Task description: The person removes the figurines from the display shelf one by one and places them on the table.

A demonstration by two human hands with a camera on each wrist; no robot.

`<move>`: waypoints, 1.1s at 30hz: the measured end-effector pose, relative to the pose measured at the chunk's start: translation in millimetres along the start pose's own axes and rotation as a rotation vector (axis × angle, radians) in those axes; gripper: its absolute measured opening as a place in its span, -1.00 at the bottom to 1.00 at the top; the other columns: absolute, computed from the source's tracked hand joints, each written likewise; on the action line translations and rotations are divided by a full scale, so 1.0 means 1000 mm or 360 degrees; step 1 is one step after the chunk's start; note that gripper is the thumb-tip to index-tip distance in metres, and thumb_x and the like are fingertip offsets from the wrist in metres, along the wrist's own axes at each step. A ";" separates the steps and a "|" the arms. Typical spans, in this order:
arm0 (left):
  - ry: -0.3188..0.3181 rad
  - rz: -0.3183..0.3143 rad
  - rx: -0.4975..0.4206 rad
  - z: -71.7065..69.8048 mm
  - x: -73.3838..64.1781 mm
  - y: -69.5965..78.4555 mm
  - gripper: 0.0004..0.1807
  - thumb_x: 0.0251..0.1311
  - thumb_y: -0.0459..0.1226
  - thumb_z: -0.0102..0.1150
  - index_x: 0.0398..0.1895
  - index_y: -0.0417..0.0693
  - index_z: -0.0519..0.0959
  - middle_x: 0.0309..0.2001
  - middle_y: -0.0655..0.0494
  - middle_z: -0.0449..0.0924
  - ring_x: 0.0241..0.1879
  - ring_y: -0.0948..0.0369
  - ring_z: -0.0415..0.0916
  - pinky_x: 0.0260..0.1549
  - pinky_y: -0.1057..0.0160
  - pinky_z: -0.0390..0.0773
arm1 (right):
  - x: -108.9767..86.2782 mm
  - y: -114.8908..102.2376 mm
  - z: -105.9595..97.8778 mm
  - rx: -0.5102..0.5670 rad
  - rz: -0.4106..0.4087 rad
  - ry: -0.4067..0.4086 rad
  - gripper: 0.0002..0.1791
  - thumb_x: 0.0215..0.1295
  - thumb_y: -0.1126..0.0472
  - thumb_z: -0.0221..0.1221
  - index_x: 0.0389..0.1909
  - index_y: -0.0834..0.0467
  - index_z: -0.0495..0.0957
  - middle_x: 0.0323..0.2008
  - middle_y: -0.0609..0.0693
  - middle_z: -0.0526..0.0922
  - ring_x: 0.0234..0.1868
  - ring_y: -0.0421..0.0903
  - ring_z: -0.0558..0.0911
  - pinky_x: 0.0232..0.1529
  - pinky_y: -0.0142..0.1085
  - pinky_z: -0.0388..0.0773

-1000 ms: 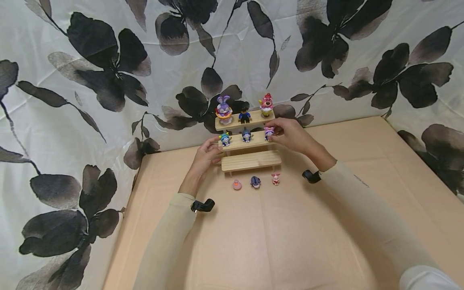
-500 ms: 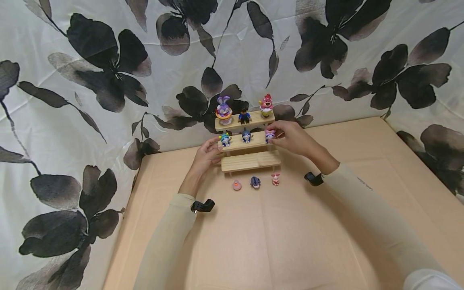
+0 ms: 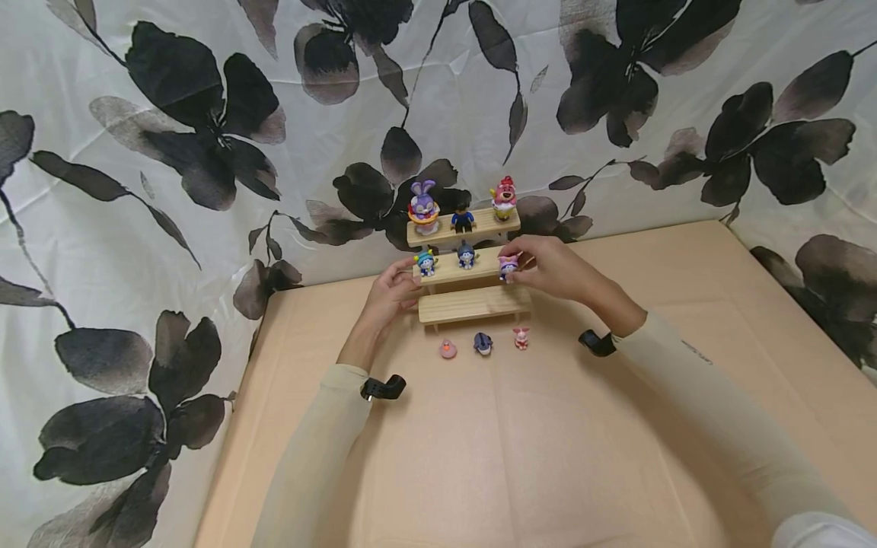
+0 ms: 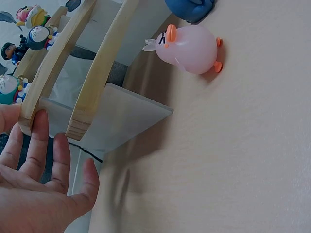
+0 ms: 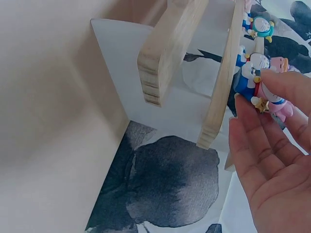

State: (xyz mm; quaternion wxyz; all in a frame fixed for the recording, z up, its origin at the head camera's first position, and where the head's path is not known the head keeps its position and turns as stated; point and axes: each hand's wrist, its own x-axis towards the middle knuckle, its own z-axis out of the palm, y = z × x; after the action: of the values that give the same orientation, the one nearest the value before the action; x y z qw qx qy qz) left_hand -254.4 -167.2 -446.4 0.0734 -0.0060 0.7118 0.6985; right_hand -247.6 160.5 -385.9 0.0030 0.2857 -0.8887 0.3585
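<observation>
A three-tier wooden display stand [image 3: 473,304] carries small figurines. My left hand [image 3: 392,293] holds the left end of its middle shelf, thumb over the top and fingers below in the left wrist view. With thumb and fingers, my right hand [image 3: 548,265] pinches a pink-hatted figurine [image 3: 508,266] at the right end of that shelf, overlapping its front edge in the head view. Also on the middle shelf stand a teal-hatted figurine [image 3: 425,263] at the left and a dark-blue-hatted figurine [image 3: 467,256] in the centre.
The top shelf holds a purple rabbit figurine [image 3: 424,207], a blue-clad figurine [image 3: 462,219] and a pink bear figurine [image 3: 504,199]. In front of the stand sit a pink duck [image 3: 448,349], a blue figurine [image 3: 483,344] and a pink pig-like figurine [image 3: 521,339]. A floral cloth [image 3: 479,114] hangs behind.
My right hand has brought the pink-hatted figurine slightly forward, towards the front edge of the middle shelf. My left hand stays at the shelf's left end.
</observation>
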 end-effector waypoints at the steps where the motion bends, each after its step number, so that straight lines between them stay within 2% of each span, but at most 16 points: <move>1: 0.0003 0.0001 -0.0004 0.000 0.001 0.000 -0.46 0.36 -0.31 0.21 0.40 0.03 0.42 -0.15 0.08 0.52 0.03 0.05 0.54 0.19 -0.18 0.47 | 0.000 0.000 0.000 -0.0003 0.0002 -0.0015 -0.62 0.25 0.29 0.37 0.09 0.20 0.61 -0.04 0.07 0.67 -0.05 -0.01 0.67 0.00 -0.05 0.63; 10: 0.0041 -0.0006 0.0031 0.001 0.009 -0.003 -0.47 0.36 -0.26 0.23 0.39 0.08 0.43 -0.10 0.09 0.55 0.02 0.13 0.55 0.19 -0.13 0.48 | -0.006 0.004 -0.002 -0.0003 -0.0052 -0.0134 -0.63 0.26 0.26 0.38 0.07 0.19 0.60 -0.06 0.06 0.69 -0.06 -0.01 0.69 -0.02 -0.04 0.64; 19: 0.0052 0.0024 -0.0014 0.004 0.013 -0.005 -0.50 0.37 -0.32 0.21 0.36 0.03 0.44 -0.15 0.11 0.54 -0.05 0.13 0.53 0.10 -0.10 0.51 | -0.011 0.009 -0.001 -0.0093 -0.0249 -0.0164 -0.69 0.24 0.28 0.37 0.00 0.21 0.64 -0.12 0.01 0.68 -0.10 -0.07 0.65 -0.07 -0.07 0.65; 23: 0.0062 0.0025 -0.0024 0.005 0.014 -0.005 -0.50 0.36 -0.33 0.21 0.36 0.02 0.44 -0.17 0.12 0.53 -0.06 0.14 0.53 0.12 -0.14 0.49 | -0.014 0.011 -0.001 -0.0089 -0.0234 -0.0208 -0.70 0.22 0.33 0.37 -0.01 0.21 0.65 -0.12 0.01 0.66 -0.10 -0.07 0.65 -0.05 -0.09 0.66; 28: 0.0087 0.0026 -0.0012 0.006 0.015 -0.005 -0.49 0.36 -0.30 0.23 0.36 0.03 0.44 -0.16 0.12 0.52 0.00 0.05 0.51 0.14 -0.17 0.48 | -0.018 0.013 0.000 -0.0065 -0.0201 -0.0244 -0.69 0.22 0.33 0.37 -0.01 0.18 0.64 -0.10 -0.01 0.66 -0.08 -0.07 0.65 -0.03 -0.10 0.65; 33: 0.0097 0.0033 0.0000 0.007 0.018 -0.006 -0.49 0.37 -0.28 0.23 0.37 0.05 0.44 -0.13 0.09 0.52 0.03 0.01 0.51 0.15 -0.15 0.49 | -0.023 0.020 0.001 -0.0077 -0.0245 -0.0239 -0.71 0.20 0.36 0.34 -0.04 0.16 0.62 -0.14 -0.04 0.63 -0.13 -0.10 0.65 -0.06 -0.15 0.66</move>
State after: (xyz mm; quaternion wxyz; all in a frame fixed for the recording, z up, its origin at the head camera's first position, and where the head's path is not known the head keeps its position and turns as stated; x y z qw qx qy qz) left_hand -270.9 -158.9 -454.5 0.0443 -0.0198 0.7138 0.6987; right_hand -237.9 183.0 -403.9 -0.0293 0.3789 -0.8704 0.3130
